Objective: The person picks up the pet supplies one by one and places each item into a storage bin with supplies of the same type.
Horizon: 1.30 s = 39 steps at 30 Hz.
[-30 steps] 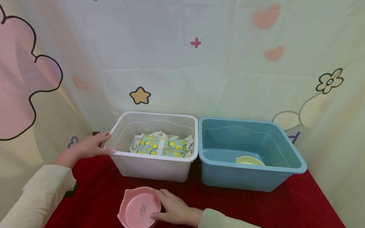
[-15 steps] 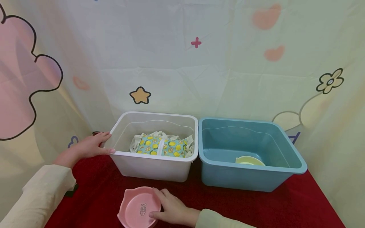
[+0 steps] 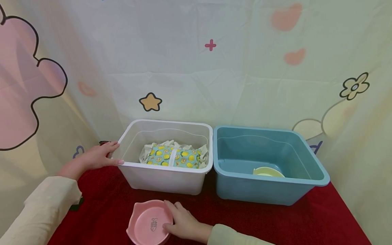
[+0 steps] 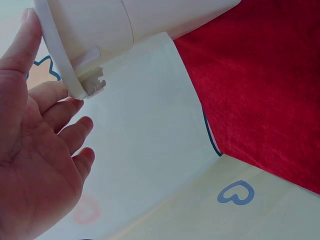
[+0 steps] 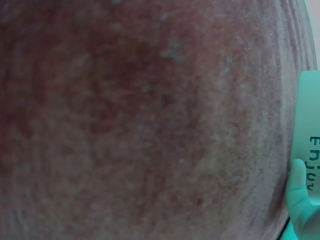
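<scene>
In the head view my left hand rests its fingertips and thumb on the left corner of a white plastic tub. The left wrist view shows the tub's rim between thumb and index finger, the other fingers loosely bent below it. My right hand holds a pink cat-eared pet bowl by its right side, on the red cloth in front of the tub. A fish-bone figure marks the bowl's floor. Lettering on the bowl's side shows by the thumb in the right wrist view.
Inside the white tub lies a lemon-print bundle with a white band, over crumpled white cloth. A blue tub stands against its right side, with a pale yellow bowl inside. Red cloth covers the table; a printed curtain hangs behind.
My right hand has shifted slightly left on the pink bowl, its thumb tip drawn back toward the bowl's rim. The left hand and both tubs keep their places.
</scene>
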Each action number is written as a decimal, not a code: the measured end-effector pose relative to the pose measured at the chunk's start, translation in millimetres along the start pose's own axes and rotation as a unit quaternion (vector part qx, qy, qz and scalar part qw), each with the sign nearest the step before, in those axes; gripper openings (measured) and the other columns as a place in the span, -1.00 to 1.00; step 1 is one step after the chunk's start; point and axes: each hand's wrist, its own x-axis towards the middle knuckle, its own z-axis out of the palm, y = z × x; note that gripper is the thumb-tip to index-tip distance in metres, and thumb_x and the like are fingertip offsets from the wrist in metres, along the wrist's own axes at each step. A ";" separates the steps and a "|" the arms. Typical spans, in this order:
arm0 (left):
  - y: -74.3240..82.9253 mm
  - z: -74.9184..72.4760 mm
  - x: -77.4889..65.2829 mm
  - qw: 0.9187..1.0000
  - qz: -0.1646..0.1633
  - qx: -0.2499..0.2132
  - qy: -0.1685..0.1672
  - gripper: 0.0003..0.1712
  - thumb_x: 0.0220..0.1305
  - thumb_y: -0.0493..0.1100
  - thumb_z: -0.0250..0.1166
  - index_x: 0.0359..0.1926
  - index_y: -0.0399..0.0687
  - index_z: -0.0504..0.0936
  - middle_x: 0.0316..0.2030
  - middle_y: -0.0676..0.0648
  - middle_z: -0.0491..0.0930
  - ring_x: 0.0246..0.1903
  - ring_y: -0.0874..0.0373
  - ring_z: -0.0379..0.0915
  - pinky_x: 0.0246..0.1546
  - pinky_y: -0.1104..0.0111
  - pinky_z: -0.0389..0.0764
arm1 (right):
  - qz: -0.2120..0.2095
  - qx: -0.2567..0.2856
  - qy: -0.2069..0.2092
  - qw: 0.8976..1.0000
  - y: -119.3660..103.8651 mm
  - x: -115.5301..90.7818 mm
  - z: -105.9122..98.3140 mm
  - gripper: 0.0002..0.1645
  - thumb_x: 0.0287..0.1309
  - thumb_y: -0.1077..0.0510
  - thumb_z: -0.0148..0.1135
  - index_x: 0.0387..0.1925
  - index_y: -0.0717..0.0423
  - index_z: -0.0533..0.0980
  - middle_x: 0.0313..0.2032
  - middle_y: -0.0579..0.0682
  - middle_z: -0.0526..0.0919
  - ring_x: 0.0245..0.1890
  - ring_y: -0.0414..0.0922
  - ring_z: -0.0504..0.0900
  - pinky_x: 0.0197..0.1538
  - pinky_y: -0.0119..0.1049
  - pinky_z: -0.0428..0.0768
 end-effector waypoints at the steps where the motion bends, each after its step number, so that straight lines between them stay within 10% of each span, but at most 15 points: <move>1: 0.2 0.0 0.0 1.000 -0.001 -0.001 0.000 0.04 -0.01 0.25 0.21 0.26 -0.41 0.07 0.19 -0.45 0.11 0.02 -0.32 0.23 -0.08 -0.19 0.32 | -0.001 0.003 0.002 1.000 -0.2 0.5 0.2 -0.17 -0.04 0.00 0.24 0.27 -0.04 0.12 -0.21 -0.05 0.39 -0.41 -0.29 0.36 -0.35 -0.47 0.46; 14: 1.2 -0.3 -0.9 1.000 -0.004 -0.005 0.000 0.04 -0.03 0.26 0.21 0.27 -0.36 0.07 0.20 -0.43 0.12 0.03 -0.31 0.24 -0.10 -0.19 0.33 | 0.009 0.101 0.009 0.995 -2.1 3.3 2.3 -0.19 -0.10 0.34 0.12 0.27 0.10 0.13 -0.32 0.01 0.33 -0.78 -0.20 0.40 -0.75 -0.44 0.44; 39: 1.0 -0.8 -1.0 1.000 0.004 -0.004 0.001 0.02 -0.01 0.23 0.22 0.26 -0.40 0.08 0.22 -0.45 0.09 0.07 -0.32 0.21 -0.05 -0.16 0.31 | 0.022 0.132 0.041 0.990 -12.1 3.0 8.0 -0.22 -0.13 0.49 0.01 0.23 0.23 0.15 -0.18 0.22 0.39 -0.86 -0.20 0.41 -0.78 -0.38 0.45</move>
